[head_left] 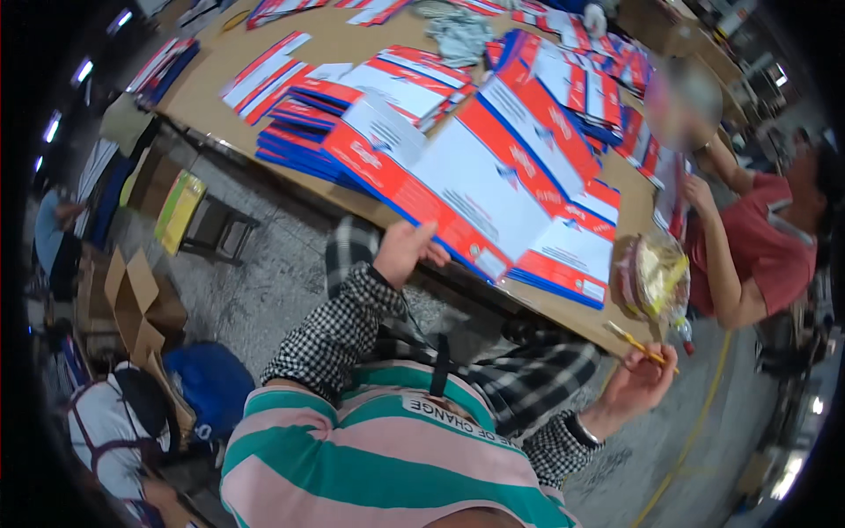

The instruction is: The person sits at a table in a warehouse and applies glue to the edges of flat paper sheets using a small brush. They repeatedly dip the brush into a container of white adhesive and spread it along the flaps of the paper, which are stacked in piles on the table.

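Note:
My left hand [407, 253] is closed on the near edge of a large unfolded printed cardboard sheet [475, 180], red, white and blue with fold lines. The sheet lies tilted across stacks of the same kind, its right part over a flat stack [568, 251] at the table's edge. In my right hand [641, 387], off the table's right corner, is a slim brush [647, 354] with a yellow handle, its tip pointing up and left. Near the brush stands a plastic-lined container [653, 275] holding something pale yellow.
More printed card stacks [304, 145] cover the brown table [207, 97], with a grey cloth [459, 37] at the back. A co-worker in a red shirt [761, 251] works at the right. At left are a stool [216, 227] and an open carton [141, 299] on the floor.

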`<action>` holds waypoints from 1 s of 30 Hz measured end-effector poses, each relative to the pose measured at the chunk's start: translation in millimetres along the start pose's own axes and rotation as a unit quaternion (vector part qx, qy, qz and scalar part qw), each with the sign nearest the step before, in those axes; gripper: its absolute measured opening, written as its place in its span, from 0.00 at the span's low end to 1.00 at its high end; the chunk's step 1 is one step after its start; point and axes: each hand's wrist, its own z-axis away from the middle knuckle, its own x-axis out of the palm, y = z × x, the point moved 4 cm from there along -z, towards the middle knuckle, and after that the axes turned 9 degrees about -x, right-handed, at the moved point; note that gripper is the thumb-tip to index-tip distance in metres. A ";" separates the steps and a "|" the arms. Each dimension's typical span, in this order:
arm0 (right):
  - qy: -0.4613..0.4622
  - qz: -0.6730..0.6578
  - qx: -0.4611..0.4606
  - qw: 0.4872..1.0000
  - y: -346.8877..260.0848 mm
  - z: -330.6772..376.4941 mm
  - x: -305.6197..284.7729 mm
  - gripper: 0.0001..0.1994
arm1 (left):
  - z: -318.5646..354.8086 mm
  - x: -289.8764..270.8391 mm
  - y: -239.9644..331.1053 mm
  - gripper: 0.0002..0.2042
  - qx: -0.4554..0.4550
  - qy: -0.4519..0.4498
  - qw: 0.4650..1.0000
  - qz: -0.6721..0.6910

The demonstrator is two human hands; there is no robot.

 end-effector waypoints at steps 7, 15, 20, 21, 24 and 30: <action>-0.054 0.045 -0.011 0.997 8.9 -8.4 26.2 0.14 | -30.2 -118.7 138.0 0.10 0.236 0.163 0.955 0.078; -0.052 0.072 0.012 0.996 27.8 -9.4 61.3 0.13 | -151.0 -220.8 185.1 0.13 0.042 0.262 0.964 -0.009; -0.069 0.099 0.022 0.992 29.6 -10.1 67.0 0.12 | -177.3 -207.4 162.4 0.15 0.020 0.298 0.951 0.081; -0.064 0.102 0.026 0.992 27.8 -9.8 68.5 0.12 | -181.0 -201.3 161.1 0.14 0.028 0.287 0.955 0.078; -0.056 0.086 0.019 0.995 31.3 -14.3 74.0 0.12 | -176.6 -192.6 171.1 0.12 -0.015 0.294 0.953 0.070; -0.079 0.058 0.038 0.994 38.3 -11.7 88.4 0.12 | -179.9 -217.2 177.6 0.11 -0.041 0.301 0.953 -0.014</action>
